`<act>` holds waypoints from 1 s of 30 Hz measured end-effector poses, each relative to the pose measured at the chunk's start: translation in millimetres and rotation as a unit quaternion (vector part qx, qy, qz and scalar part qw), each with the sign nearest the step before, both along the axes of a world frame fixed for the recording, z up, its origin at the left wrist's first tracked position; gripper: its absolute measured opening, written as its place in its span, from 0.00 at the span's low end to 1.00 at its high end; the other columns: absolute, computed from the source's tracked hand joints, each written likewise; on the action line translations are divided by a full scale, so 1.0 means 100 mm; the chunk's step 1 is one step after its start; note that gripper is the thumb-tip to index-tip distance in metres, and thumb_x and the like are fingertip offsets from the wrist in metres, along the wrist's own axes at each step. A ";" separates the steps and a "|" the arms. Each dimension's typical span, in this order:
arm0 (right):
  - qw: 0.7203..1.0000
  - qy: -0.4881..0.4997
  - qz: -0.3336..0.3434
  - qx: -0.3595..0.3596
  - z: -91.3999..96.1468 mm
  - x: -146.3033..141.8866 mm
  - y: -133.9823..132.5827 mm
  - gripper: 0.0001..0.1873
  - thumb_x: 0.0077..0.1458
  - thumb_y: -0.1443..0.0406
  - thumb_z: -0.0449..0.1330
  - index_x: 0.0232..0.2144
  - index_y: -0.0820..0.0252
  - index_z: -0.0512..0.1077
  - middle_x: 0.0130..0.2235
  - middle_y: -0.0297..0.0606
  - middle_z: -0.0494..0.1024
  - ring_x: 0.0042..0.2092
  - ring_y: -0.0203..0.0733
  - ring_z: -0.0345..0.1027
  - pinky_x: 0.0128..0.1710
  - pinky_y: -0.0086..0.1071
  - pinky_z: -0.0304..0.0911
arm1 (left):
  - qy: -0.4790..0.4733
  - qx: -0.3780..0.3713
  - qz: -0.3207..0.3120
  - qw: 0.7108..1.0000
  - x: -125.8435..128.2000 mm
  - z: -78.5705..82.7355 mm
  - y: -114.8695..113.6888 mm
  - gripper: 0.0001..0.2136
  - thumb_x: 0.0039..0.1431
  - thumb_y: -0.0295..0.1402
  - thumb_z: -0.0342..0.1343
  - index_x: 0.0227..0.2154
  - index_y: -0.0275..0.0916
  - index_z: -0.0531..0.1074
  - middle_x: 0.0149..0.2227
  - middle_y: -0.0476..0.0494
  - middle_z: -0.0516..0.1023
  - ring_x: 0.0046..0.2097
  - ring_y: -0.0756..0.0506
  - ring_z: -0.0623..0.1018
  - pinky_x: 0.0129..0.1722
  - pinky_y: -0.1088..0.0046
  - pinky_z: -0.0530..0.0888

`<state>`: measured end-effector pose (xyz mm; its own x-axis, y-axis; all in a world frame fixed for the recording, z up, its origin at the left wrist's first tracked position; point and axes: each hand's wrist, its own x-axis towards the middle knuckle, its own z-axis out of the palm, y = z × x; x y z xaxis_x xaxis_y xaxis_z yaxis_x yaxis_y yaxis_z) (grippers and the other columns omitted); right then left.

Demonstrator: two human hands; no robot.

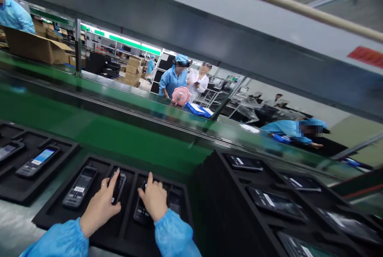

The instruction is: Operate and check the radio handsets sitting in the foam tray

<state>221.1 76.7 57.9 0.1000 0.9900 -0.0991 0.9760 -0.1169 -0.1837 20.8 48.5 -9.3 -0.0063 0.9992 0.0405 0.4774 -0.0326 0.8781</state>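
Note:
Several keypad phones lie in the recesses of a black foam tray in front of me. My left hand is over the second phone, its index finger stretched along the phone and its thumb apart. Beside it on the left lies another keypad phone with a white label and a dark screen. My right hand reaches over a third phone, index finger extended and thumb spread, covering much of it. Further right, a dark device is partly hidden by that hand. Neither hand grips anything visible.
A second foam tray on the left holds a phone with a lit screen. To the right rises a tall stack of black foam trays with labelled devices on top. Behind runs a green conveyor belt; co-workers stand beyond it.

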 end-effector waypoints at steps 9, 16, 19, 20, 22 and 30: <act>0.999 0.041 -0.006 -0.025 -0.06 -0.09 0.03 0.44 0.53 0.65 0.69 0.70 0.75 0.67 0.60 0.69 0.81 0.59 0.69 0.82 0.56 0.52 0.76 | 0.076 0.062 0.037 0.994 0.17 -0.02 -0.10 0.33 0.62 0.37 0.57 0.72 0.48 0.69 0.67 0.27 0.74 0.65 0.18 0.76 0.47 0.51 0.79; 0.992 0.113 0.033 0.039 0.16 -0.20 -0.16 0.42 0.59 0.64 0.64 0.73 0.69 0.65 0.64 0.60 0.78 0.64 0.62 0.76 0.63 0.47 0.74 | -0.090 0.081 -0.038 0.992 0.33 -0.10 -0.16 0.28 0.68 0.47 0.59 0.70 0.55 0.73 0.69 0.33 0.75 0.73 0.23 0.70 0.76 0.40 0.60; 0.968 0.221 0.038 0.115 0.22 -0.20 -0.27 0.42 0.61 0.58 0.65 0.75 0.63 0.64 0.66 0.57 0.78 0.67 0.63 0.74 0.68 0.52 0.71 | -0.183 0.033 -0.091 0.978 0.34 -0.05 -0.21 0.28 0.69 0.51 0.59 0.71 0.61 0.71 0.69 0.39 0.75 0.71 0.27 0.73 0.72 0.48 0.70; 0.954 0.263 0.036 0.137 0.23 -0.19 -0.29 0.43 0.60 0.57 0.67 0.74 0.61 0.66 0.66 0.56 0.78 0.67 0.64 0.74 0.69 0.54 0.70 | -0.194 0.024 -0.097 0.976 0.34 -0.01 -0.22 0.29 0.68 0.52 0.59 0.71 0.61 0.71 0.69 0.39 0.74 0.71 0.27 0.74 0.72 0.49 0.71; 0.933 0.321 0.032 0.160 0.25 -0.16 -0.32 0.42 0.58 0.57 0.69 0.72 0.59 0.69 0.64 0.54 0.80 0.67 0.64 0.74 0.70 0.55 0.70 | -0.199 0.016 -0.099 0.975 0.33 0.09 -0.25 0.30 0.68 0.52 0.61 0.72 0.60 0.70 0.69 0.40 0.74 0.69 0.28 0.75 0.71 0.49 0.71; 0.882 0.448 0.034 0.143 0.22 -0.08 -0.30 0.34 0.56 0.58 0.69 0.65 0.52 0.77 0.60 0.45 0.84 0.59 0.54 0.79 0.63 0.48 0.75 | -0.335 -0.046 -0.060 0.939 0.32 0.45 -0.27 0.32 0.60 0.56 0.68 0.64 0.50 0.79 0.69 0.36 0.77 0.76 0.25 0.67 0.77 0.45 0.63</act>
